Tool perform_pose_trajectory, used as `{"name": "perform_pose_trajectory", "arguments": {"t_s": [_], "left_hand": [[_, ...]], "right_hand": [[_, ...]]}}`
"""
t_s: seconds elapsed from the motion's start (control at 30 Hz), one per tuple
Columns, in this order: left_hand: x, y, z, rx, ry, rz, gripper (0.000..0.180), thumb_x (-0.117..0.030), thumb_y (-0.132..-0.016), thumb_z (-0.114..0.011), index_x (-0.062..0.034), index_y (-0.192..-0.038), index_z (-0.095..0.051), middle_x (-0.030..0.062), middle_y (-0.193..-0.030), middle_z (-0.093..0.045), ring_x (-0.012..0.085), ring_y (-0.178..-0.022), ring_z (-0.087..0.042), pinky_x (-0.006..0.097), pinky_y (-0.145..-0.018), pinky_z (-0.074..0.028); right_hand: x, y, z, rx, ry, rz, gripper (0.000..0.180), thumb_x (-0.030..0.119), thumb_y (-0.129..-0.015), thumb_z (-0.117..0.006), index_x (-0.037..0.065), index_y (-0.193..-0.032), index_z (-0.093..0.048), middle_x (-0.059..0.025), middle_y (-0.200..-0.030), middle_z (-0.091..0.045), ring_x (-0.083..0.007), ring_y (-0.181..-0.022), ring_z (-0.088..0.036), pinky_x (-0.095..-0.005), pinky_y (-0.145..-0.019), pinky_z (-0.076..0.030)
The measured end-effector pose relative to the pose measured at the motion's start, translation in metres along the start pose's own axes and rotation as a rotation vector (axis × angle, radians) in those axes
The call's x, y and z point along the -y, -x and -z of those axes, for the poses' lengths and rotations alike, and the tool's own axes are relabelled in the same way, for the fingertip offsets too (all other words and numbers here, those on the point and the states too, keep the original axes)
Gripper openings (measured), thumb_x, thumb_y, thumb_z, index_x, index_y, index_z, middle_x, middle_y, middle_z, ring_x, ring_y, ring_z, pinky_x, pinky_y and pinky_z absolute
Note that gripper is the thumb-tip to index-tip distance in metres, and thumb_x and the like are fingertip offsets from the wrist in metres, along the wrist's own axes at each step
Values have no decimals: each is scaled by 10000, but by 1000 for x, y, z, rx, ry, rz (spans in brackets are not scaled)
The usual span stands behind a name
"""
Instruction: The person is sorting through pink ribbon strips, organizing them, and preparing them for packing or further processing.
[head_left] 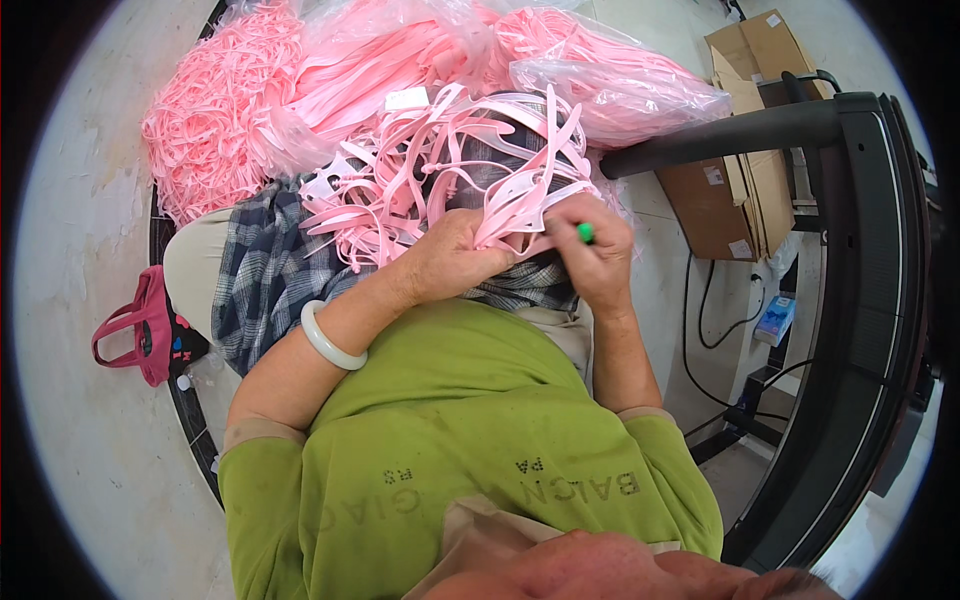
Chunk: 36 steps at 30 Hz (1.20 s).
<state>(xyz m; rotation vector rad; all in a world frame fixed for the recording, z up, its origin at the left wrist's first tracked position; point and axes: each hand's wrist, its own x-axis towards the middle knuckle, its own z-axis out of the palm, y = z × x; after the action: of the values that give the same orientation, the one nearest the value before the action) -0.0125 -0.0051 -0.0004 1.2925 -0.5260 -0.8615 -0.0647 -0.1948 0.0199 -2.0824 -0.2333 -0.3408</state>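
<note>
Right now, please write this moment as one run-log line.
left hand: gripping pink plastic strips | right hand: pinching small green tool at strips | lap: plaid cloth | behind: clear bags of pink strips

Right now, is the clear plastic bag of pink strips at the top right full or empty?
Full. The clear bag bulges with pink strips packed inside it, visible through the plastic.

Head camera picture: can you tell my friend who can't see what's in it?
A person in a green shirt, seen from above, grips a bundle of pink plastic strips in the left hand over a plaid cloth on the lap. The right hand pinches a small green tool. More pink strips fill clear bags behind.
</note>
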Motion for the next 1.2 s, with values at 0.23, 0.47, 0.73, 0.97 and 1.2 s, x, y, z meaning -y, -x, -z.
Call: {"name": "perform_pose_trajectory", "arguments": {"t_s": [0.23,0.47,0.73,0.97,1.2], "left_hand": [[-1,7,6,1,508,18,257,-78,-758,-527,3,-1001,-520,134,-1085,-556,124,-856,-528,245,-765,-432],[-4,8,5,-28,615,74,302,-137,-787,-539,-27,-1067,-511,100,-947,-596,104,-796,-533,221,-707,-430],[-4,3,5,-63,113,209,233,-180,-791,-581,-23,-963,-567,5,-721,-540,60,-601,-463,198,-541,-364],[1,1,11,-91,10,171,272,-169,-790,-600,-1,-998,-554,14,-771,-557,78,-647,-507,212,-592,-418],[16,-4,15,-93,-163,100,339,-184,-778,-625,-5,-1049,-528,42,-859,-571,97,-774,-526,246,-710,-438]], "right_hand": [[-107,10,76,-697,149,-348,142,130,-842,-534,40,-733,-552,35,-579,-476,-60,-516,-413,-214,-476,-322],[-235,78,86,-481,779,-604,235,224,-760,-563,-6,-806,-579,-189,-617,-559,-285,-597,-569,-371,-601,-443],[-128,18,63,-429,205,-429,183,178,-795,-594,15,-877,-613,-37,-706,-592,-112,-657,-530,-261,-626,-428],[11,23,57,94,-55,-305,204,31,-801,-515,2,-992,-583,-45,-868,-559,-129,-779,-517,-249,-701,-412],[45,60,-6,586,163,-168,238,20,-746,-523,25,-975,-585,-120,-798,-542,-292,-740,-544,-379,-671,-442]]}}
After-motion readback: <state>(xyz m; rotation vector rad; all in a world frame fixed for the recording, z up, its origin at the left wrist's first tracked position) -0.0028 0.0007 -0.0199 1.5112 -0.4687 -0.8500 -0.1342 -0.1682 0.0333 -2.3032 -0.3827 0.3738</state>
